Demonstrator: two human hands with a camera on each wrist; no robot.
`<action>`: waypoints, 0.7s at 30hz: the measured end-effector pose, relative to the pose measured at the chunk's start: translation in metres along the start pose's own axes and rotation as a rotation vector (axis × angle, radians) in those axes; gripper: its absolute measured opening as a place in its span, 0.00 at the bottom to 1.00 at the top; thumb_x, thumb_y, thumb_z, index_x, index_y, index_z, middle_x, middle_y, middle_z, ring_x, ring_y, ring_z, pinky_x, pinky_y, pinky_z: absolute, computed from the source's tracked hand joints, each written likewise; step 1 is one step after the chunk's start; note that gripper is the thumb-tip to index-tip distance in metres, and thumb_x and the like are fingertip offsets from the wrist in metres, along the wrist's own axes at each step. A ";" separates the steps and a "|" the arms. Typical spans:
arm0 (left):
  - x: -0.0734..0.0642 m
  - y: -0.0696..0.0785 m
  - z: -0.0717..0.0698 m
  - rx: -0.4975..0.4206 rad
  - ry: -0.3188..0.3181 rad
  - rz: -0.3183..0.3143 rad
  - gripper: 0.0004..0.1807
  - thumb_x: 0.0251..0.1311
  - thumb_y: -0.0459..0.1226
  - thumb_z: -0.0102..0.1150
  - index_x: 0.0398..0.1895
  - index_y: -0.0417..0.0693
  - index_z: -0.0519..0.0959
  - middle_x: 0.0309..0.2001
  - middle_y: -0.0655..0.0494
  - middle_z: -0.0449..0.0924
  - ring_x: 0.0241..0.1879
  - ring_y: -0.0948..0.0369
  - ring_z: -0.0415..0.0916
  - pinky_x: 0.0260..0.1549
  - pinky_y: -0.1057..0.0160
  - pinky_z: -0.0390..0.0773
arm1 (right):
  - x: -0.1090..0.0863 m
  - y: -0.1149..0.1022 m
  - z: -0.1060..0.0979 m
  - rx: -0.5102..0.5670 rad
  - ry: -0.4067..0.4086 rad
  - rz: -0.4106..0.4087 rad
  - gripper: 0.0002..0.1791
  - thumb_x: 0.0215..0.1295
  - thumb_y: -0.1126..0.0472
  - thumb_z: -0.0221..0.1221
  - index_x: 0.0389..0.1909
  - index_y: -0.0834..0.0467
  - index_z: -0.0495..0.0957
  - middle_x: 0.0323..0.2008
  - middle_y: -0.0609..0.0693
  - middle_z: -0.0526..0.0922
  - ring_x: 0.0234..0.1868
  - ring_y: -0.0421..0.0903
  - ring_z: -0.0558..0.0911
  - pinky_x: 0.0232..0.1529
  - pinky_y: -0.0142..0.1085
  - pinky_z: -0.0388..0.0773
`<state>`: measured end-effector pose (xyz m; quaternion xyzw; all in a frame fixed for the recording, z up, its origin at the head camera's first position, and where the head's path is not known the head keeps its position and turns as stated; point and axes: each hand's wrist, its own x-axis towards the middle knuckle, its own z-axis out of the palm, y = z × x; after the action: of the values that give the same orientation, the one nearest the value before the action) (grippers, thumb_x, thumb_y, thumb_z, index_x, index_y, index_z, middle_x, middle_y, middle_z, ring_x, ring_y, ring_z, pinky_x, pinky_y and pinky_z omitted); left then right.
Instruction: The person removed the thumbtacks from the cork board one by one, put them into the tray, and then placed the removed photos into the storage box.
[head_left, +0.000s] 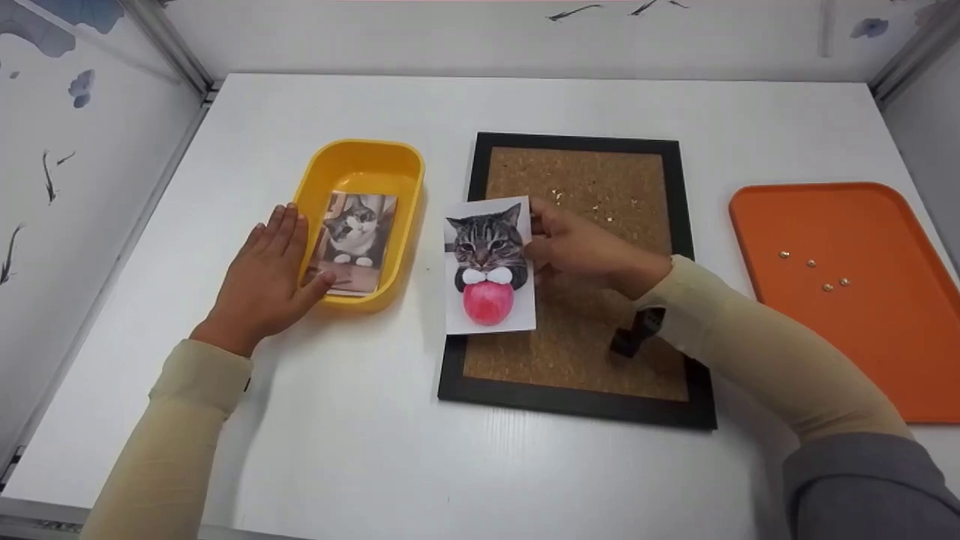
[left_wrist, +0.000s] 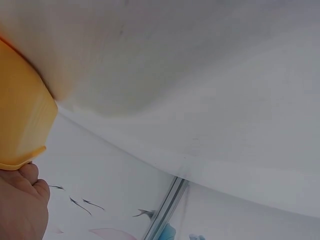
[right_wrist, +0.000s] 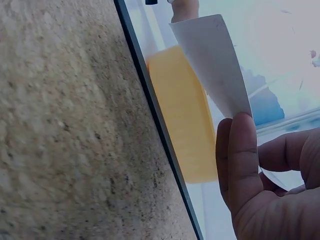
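My right hand (head_left: pixel 574 244) pinches a photo card (head_left: pixel 489 266) by its right edge; the card shows a tabby cat above a pink ball. It is held over the left side of a black-framed cork board (head_left: pixel 577 360). From the right wrist view, the card's white back (right_wrist: pixel 215 60) faces the camera, gripped between thumb and fingers. My left hand (head_left: pixel 262 274) rests along the left rim of a yellow bin (head_left: pixel 409 247), fingers straight and together, thumb over the near corner. Inside the bin lies another photo card (head_left: pixel 354 244) of a grey-and-white cat.
Several small gold pins (head_left: pixel 596 208) sit in the upper part of the cork. An orange tray (head_left: pixel 847 345) at the right holds several more small round pins (head_left: pixel 827 287). White panels (head_left: pixel 487 37) enclose the white table (head_left: pixel 337 435) at the back and sides.
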<state>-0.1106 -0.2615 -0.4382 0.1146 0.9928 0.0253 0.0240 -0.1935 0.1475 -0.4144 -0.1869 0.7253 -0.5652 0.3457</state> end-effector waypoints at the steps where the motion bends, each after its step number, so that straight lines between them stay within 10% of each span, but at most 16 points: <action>1: 0.000 0.000 0.000 -0.003 0.000 0.000 0.49 0.70 0.62 0.39 0.78 0.35 0.39 0.79 0.40 0.35 0.78 0.47 0.31 0.73 0.49 0.35 | 0.001 -0.001 0.000 0.001 -0.005 -0.004 0.30 0.72 0.70 0.49 0.72 0.52 0.57 0.56 0.59 0.75 0.47 0.55 0.82 0.42 0.48 0.81; 21: -0.002 0.002 0.002 -0.014 0.027 0.001 0.48 0.71 0.61 0.37 0.78 0.35 0.40 0.79 0.39 0.37 0.78 0.48 0.32 0.73 0.50 0.35 | 0.040 -0.024 0.017 0.080 -0.048 -0.081 0.26 0.72 0.71 0.49 0.68 0.52 0.63 0.53 0.59 0.78 0.48 0.56 0.82 0.42 0.48 0.83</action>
<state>-0.1084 -0.2600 -0.4402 0.1145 0.9928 0.0339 0.0111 -0.2114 0.1022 -0.4051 -0.2154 0.6854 -0.6027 0.3472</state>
